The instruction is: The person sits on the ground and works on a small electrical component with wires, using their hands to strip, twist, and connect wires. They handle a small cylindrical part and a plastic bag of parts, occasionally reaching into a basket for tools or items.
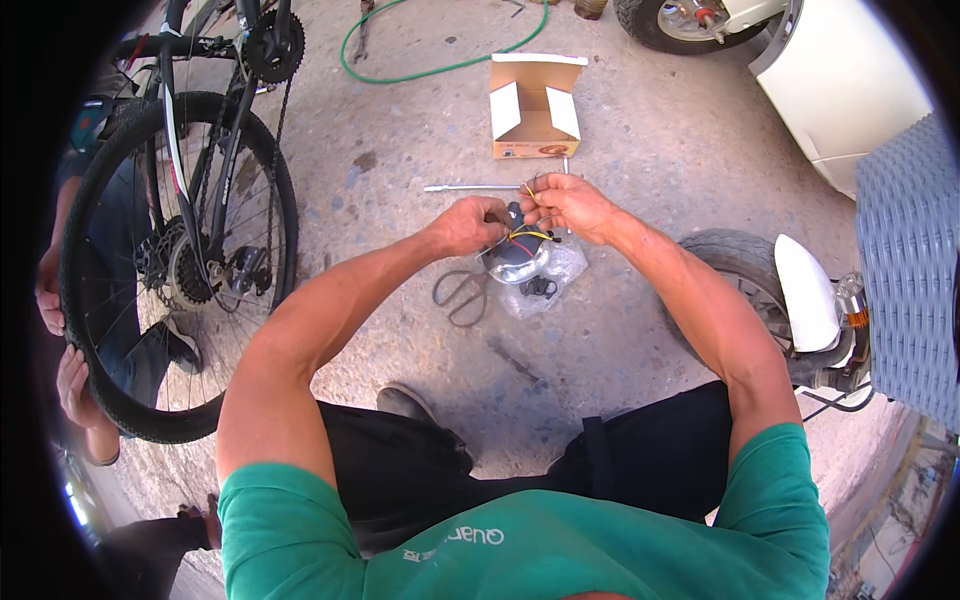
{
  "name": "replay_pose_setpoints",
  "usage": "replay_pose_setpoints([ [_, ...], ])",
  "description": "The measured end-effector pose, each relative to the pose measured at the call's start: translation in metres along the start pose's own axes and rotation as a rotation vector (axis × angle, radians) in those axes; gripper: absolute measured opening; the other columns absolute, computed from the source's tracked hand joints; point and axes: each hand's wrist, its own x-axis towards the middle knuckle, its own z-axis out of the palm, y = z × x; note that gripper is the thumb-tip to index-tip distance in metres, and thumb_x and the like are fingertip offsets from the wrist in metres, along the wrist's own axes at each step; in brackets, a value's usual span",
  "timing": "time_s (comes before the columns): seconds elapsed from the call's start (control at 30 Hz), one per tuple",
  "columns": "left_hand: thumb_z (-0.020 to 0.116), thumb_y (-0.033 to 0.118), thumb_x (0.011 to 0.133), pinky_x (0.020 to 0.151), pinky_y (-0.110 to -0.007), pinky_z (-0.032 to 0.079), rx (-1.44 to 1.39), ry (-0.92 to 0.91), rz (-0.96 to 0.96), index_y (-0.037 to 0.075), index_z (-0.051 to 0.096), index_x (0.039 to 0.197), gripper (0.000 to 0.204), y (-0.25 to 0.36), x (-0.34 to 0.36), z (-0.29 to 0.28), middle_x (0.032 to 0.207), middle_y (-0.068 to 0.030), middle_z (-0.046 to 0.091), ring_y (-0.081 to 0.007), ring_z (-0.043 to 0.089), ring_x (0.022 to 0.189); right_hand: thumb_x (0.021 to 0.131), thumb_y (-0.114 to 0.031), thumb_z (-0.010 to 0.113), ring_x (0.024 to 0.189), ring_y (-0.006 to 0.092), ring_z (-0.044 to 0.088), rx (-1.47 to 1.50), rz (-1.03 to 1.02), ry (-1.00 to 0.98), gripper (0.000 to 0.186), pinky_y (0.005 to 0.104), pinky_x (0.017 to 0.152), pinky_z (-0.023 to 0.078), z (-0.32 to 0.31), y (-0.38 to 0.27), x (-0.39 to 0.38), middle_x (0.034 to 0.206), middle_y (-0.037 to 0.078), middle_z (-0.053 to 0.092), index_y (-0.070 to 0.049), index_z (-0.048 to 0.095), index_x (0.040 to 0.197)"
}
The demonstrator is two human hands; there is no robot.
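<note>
Pinching what looks like a thin yellow wire (530,191), the right hand (568,205) has its fingertips pressed together above a round silver unit (514,266), while the left hand (470,226) is bunched beside the unit's coloured wires (531,235); whether it grips one of them, I cannot tell. The unit rests partly on a clear plastic bag (567,268) on the concrete floor (400,150), with a small black bundle (540,288) just on its near side and dark scissors-like loops (451,287) to its left. Its shiny shell seems stiff, smooth and moderately heavy, so holding it by the outer rim should give the surest grip. The wires look light and limp, probably weakest where they join the unit, and are better taken near their ends without tugging. The bag may be slippery beneath.
</note>
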Motion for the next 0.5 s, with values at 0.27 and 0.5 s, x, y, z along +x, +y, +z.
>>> replay_pose_setpoints([
  [0.27, 0.064, 0.014, 0.093, 0.068, -0.029, 0.053, -0.021, 0.048, -0.124, 0.0, 0.07, 0.11, 0.023, 0.003, -0.006, -0.005, 0.09, -0.007, 0.071, -0.0132, 0.067, 0.077, 0.098, -0.015, 0.064, 0.085, 0.0114, 0.067, -0.099, 0.008, 0.143, 0.02, 0.0254, 0.066, 0.054, 0.012, 0.031, 0.003, 0.103, 0.005, 0.07, -0.003, 0.064, 0.114],
  [0.5, 0.066, 0.009, 0.091, 0.067, -0.03, 0.056, -0.137, 0.133, -0.131, -0.002, 0.07, 0.106, 0.019, 0.009, -0.01, -0.001, 0.088, -0.008, 0.07, -0.0147, 0.067, 0.075, 0.095, -0.019, 0.066, 0.081, 0.0088, 0.064, -0.157, -0.04, 0.109, 0.024, 0.0232, 0.064, 0.05, 0.011, 0.039, 0.001, 0.101, 0.003, 0.068, -0.003, 0.065, 0.112],
])
